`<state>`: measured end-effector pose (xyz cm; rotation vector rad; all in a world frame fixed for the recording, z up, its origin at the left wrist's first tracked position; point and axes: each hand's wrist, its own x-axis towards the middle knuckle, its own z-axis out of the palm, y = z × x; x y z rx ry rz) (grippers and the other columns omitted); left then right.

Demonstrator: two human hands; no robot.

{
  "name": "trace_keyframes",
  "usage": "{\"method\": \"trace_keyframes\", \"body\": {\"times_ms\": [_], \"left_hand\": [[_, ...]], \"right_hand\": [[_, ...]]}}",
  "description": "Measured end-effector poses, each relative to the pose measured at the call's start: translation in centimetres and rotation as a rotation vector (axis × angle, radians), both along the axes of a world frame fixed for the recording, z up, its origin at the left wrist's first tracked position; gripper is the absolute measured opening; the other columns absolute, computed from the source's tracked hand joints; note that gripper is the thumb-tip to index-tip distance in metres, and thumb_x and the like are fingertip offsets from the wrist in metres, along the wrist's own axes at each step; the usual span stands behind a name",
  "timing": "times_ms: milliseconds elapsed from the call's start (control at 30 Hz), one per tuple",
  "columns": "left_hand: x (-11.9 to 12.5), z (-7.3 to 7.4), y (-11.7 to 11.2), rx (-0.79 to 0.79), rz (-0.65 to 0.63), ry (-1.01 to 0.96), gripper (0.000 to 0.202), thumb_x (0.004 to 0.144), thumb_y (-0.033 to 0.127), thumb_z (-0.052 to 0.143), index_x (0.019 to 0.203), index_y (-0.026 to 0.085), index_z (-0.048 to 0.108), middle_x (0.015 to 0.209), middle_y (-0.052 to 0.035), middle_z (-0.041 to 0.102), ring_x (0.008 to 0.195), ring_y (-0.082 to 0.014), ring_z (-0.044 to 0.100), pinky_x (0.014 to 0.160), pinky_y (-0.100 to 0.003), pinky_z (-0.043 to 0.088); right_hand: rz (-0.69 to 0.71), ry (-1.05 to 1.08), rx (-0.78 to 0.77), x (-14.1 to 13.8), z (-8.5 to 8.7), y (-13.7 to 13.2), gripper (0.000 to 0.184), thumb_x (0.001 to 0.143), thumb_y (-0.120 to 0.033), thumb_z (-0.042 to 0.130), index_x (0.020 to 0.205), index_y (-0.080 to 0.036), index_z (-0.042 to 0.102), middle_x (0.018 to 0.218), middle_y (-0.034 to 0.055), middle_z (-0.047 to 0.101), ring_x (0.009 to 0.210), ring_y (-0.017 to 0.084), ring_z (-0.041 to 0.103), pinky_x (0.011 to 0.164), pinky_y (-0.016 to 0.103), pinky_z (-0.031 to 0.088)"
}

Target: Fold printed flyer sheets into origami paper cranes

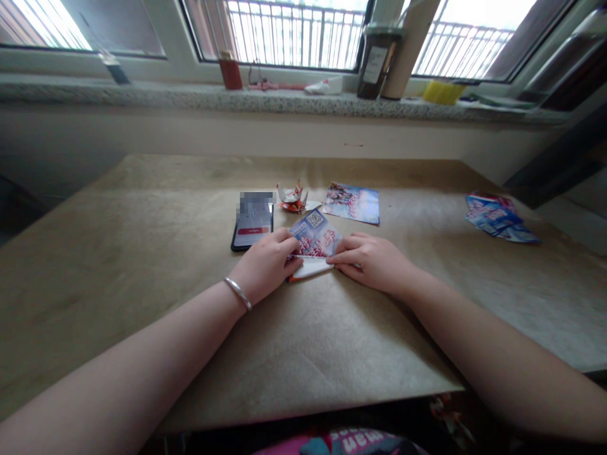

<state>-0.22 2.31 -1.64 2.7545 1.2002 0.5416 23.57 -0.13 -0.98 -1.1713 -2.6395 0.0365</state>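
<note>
Between my hands lies a printed sheet of paper (310, 243), blue and pink with a QR code, partly folded so a white flap shows along its near edge. My left hand (272, 259), a silver bangle on its wrist, grips the paper's left side with the fingers closed. On the right side, my right hand (363, 259) pinches the fold at the near edge. Just behind the paper stands a folded paper figure (293, 199) in white, red and orange. A smartphone (253, 227) with its screen lit lies left of it, close to my left hand.
A flat printed sheet (353, 203) lies behind my right hand. Several blue and red packets or papers (500, 218) are piled at the table's right. The table (284, 360) meets a wall under a stone windowsill (165, 91) holding a jar (374, 66) and a red container (230, 72).
</note>
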Motion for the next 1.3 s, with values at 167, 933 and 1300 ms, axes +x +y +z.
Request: {"method": "trace_keyframes", "body": {"times_ms": [167, 933, 1300], "left_hand": [[0.0, 0.0, 0.1, -0.002, -0.027, -0.004, 0.015, 0.085, 0.023, 0.056, 0.078, 0.013, 0.065, 0.088, -0.0066, 0.057, 0.076, -0.0146, 0.055, 0.075, -0.030, 0.049], [-0.1, 0.7, -0.4, 0.040, -0.155, 0.041, 0.020, 0.088, 0.020, 0.051, 0.080, 0.015, 0.068, 0.081, -0.0051, 0.061, 0.076, -0.0155, 0.055, 0.073, -0.030, 0.047], [0.4, 1.3, -1.6, 0.084, -0.162, 0.215, 0.024, 0.091, 0.023, 0.045, 0.089, 0.016, 0.068, 0.083, -0.0062, 0.059, 0.081, -0.0178, 0.052, 0.079, -0.034, 0.047]], "right_hand": [[-0.010, -0.010, 0.001, 0.0, -0.1, 0.0, 0.025, 0.090, -0.028, 0.049, 0.099, -0.029, 0.072, 0.092, 0.0023, 0.068, 0.084, 0.016, 0.057, 0.069, 0.028, 0.041], [-0.005, -0.013, 0.007, -0.2, 0.0, -0.1, 0.024, 0.089, -0.028, 0.050, 0.097, -0.028, 0.073, 0.091, 0.0027, 0.067, 0.082, 0.015, 0.058, 0.068, 0.027, 0.040], [-0.061, -0.056, 0.012, 0.0, 0.2, 0.0, 0.017, 0.085, -0.029, 0.055, 0.090, -0.026, 0.071, 0.088, 0.0006, 0.068, 0.077, 0.014, 0.060, 0.065, 0.025, 0.040]]}}
